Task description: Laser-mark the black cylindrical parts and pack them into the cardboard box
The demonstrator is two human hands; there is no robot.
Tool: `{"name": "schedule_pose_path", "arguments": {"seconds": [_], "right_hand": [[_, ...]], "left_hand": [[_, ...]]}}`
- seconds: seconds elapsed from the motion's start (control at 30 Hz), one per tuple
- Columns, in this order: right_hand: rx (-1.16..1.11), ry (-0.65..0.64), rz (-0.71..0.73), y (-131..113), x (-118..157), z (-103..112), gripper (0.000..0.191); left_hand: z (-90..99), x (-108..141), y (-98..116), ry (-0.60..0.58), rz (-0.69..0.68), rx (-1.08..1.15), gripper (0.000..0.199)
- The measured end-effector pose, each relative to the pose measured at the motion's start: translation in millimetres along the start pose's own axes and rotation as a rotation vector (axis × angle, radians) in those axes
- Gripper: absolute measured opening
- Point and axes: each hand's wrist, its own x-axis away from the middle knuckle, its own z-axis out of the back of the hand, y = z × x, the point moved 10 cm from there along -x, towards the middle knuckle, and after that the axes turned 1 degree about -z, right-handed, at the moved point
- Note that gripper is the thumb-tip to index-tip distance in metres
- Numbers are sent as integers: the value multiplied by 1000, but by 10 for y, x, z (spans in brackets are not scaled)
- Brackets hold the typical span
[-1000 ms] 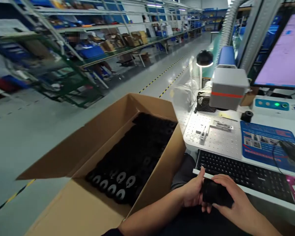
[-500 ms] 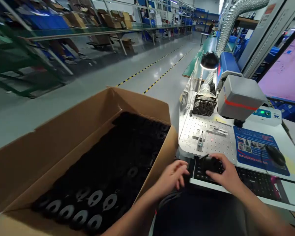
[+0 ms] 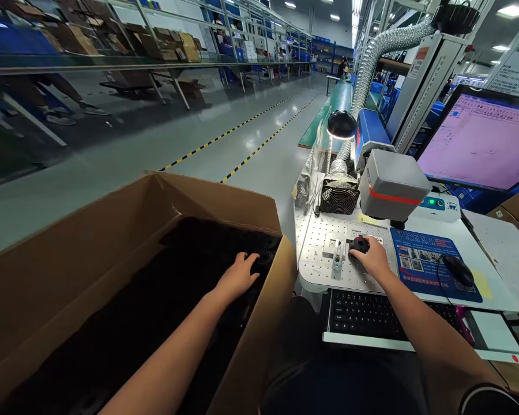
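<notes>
Head view: right hand (image 3: 375,259) pinches a black cylindrical part (image 3: 360,244) over the perforated plate (image 3: 313,262), long axis unclear; left hand (image 3: 236,279), nearer the carton's ringed part (image 3: 266,259), has fingers slightly spread at its left; grip unclear.

Lower end of the cardboard box (image 3: 259,323) beyond the frame; its dark contents (image 3: 155,300) indistinct.
</notes>
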Motion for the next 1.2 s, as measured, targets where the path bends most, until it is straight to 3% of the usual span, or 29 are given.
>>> {"name": "schedule_pose_path", "arguments": {"seconds": [0.2, 0.43, 0.67, 0.83, 1.0, 1.2], "right_hand": [[-89, 15, 36, -29, -21, -86, 55], [-128, 87, 5, 131, 94, -23, 77], [-172, 71, -75, 351, 224, -136, 60], [-234, 99, -86, 386, 206, -225, 60], [-249, 83, -97, 382, 211, -246, 58], [-244, 80, -97, 332, 192, -261, 55]], "left_hand": [[-69, 54, 170, -3, -50, -48, 46], [-130, 83, 180, 7, 15, -72, 58], [-197, -106, 71, -38, 54, -68, 47], [-159, -123, 59, 25, 76, -40, 46], [-52, 71, 7, 134, 92, 25, 47], [166, 529, -144, 306, 117, 111, 42]]}}
